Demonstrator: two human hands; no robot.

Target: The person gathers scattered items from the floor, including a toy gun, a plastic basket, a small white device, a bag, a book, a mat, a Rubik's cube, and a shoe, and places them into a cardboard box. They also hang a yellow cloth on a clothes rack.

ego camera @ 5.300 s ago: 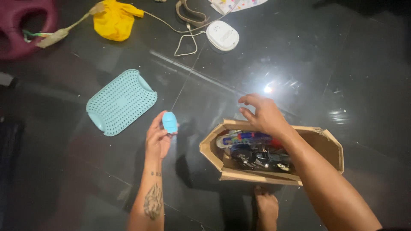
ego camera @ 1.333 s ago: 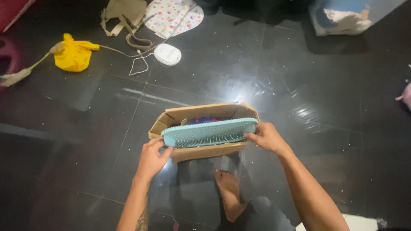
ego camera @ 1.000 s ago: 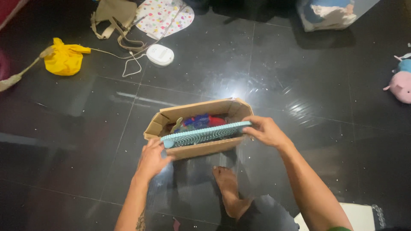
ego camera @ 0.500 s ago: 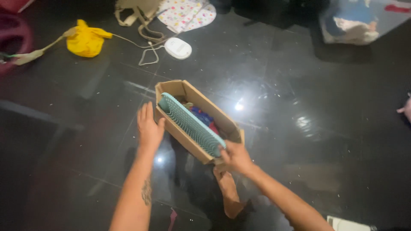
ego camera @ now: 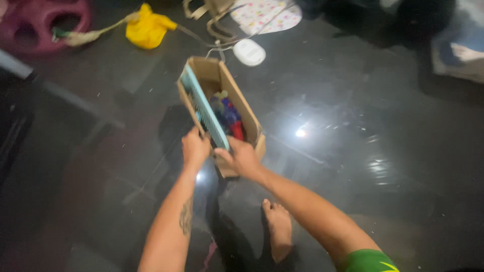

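A long brown cardboard box [ego camera: 241, 100] stands on the dark glossy floor, lengthwise away from me. A light blue perforated plastic tray [ego camera: 203, 107] stands on edge inside it along the left wall, beside blue and red toys [ego camera: 228, 115]. My left hand [ego camera: 195, 147] grips the near left wall of the box. My right hand [ego camera: 242, 157] grips the near end of the box, thumb by the tray's near end. The frame is blurred.
A white oval device [ego camera: 249, 52] with a cord, a yellow cloth bundle [ego camera: 148, 28], a tan strap bag [ego camera: 217, 10] and a dotted cloth [ego camera: 267, 11] lie beyond the box. A maroon plastic object [ego camera: 45, 22] sits far left. My bare foot [ego camera: 278, 227] is below.
The tray went from lying across the box top to standing inside it. The box has turned lengthwise away from me, and both hands have shifted to its near end.
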